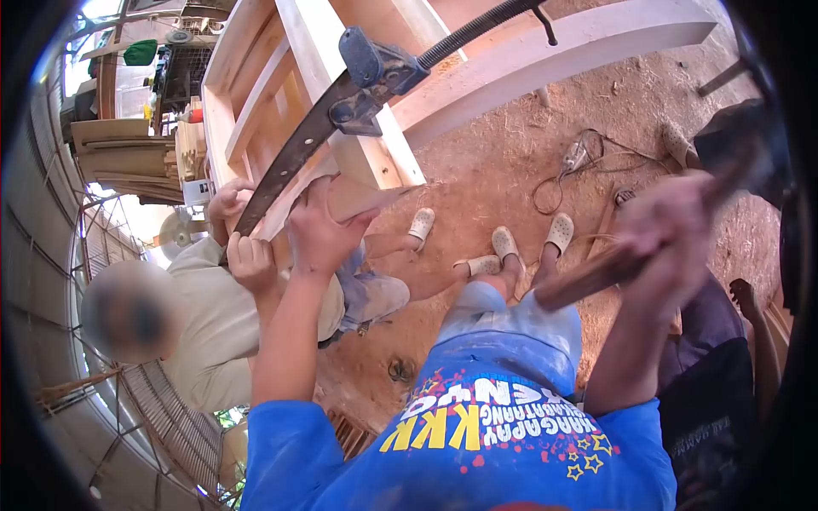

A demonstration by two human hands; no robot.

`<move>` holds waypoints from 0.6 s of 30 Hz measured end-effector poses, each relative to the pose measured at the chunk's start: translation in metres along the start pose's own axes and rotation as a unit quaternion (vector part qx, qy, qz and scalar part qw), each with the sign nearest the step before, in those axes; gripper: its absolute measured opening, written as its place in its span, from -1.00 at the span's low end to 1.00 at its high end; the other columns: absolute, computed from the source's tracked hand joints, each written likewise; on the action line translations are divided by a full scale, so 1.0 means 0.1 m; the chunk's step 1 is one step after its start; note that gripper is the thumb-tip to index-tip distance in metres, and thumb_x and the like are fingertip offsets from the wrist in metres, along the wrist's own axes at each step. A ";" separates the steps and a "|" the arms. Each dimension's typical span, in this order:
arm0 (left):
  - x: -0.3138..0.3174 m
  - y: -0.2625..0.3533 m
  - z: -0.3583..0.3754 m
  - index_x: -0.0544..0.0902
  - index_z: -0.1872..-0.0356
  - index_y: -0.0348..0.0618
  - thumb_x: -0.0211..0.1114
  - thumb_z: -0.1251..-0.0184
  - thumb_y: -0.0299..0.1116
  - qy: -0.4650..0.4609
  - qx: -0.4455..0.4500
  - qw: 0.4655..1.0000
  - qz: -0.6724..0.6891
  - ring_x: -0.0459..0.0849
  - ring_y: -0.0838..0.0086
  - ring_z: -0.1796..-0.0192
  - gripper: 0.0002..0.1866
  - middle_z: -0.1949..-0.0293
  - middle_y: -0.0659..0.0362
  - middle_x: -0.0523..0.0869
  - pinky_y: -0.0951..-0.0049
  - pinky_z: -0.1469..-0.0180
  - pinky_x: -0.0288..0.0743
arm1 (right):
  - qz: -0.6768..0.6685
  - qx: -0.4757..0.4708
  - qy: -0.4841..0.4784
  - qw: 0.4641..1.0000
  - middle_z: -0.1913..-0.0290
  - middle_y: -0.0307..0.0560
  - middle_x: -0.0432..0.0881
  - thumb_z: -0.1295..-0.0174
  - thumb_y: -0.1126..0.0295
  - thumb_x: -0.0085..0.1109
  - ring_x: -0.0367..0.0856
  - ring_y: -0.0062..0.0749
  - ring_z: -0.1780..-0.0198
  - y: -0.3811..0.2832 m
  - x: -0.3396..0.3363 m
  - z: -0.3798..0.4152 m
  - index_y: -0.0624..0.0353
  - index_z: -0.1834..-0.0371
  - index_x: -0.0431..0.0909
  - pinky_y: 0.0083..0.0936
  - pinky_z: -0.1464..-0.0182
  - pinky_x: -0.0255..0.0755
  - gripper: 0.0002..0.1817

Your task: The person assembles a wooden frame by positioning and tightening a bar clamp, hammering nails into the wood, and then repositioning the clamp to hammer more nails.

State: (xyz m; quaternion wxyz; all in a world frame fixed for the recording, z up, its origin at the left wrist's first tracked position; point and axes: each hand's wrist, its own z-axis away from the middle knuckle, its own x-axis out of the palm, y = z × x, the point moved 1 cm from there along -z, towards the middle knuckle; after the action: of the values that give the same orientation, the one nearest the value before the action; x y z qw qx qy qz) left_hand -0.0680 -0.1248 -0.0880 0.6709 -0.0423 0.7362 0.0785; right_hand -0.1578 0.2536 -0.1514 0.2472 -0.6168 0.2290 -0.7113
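My left hand (322, 228) is closed around the edge of a flat piece of wood (362, 198), against the corner of a pale wooden frame (392, 157). In my right hand (669, 217) is the wooden handle of a hammer (588, 277), raised at the right. Motion blurs that hand and the dark far end of the tool. A long steel bar clamp (294, 153) with a blue jaw (371, 64) and a threaded screw (473, 34) lies across the frame, just above my left hand.
A person in a beige shirt (213, 315) grips the clamp bar's lower end with a hand (251, 262). At the right is another person in dark clothes (716, 409). A corded tool (578, 157) lies on the dirt floor (486, 183). Boards (128, 157) are stacked at left.
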 end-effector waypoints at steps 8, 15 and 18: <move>0.00 -0.01 0.06 0.64 -0.21 -0.14 0.75 0.11 -0.08 -0.002 0.013 1.000 -0.008 0.75 -0.14 -0.08 -0.21 -0.03 -0.10 0.78 0.02 -0.13 0.66 | 0.317 0.305 -0.149 0.886 0.52 -0.28 0.58 -0.48 0.30 0.24 0.55 -0.58 0.57 0.94 0.35 0.85 0.18 0.06 0.55 -0.50 0.52 0.47 -0.81; 0.03 -0.07 0.00 0.65 -0.22 -0.11 0.73 0.09 -0.03 -0.005 -0.023 1.000 0.016 0.73 -0.15 -0.14 -0.21 -0.07 -0.12 0.77 0.00 -0.17 0.64 | 0.000 -0.008 0.070 0.997 0.57 -0.38 0.32 -0.57 0.29 0.14 0.28 -0.67 0.63 0.27 0.37 0.10 -0.03 0.38 0.30 -0.58 0.57 0.36 -0.69; 0.04 -0.09 0.00 0.66 -0.22 -0.11 0.73 0.10 -0.01 0.010 -0.009 1.000 0.010 0.74 -0.16 -0.12 -0.20 -0.06 -0.12 0.78 0.00 -0.16 0.65 | 0.058 0.144 0.028 0.987 0.53 -0.26 0.50 -0.53 0.38 0.16 0.46 -0.57 0.60 0.81 0.42 0.61 0.12 0.25 0.45 -0.49 0.57 0.45 -0.84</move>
State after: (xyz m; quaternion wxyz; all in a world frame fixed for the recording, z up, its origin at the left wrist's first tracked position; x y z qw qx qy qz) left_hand -0.0665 -0.1334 -0.0927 0.6623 -0.0419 0.7425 0.0911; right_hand -0.0971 0.1634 -0.1624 0.3676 -0.5403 0.1662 -0.7384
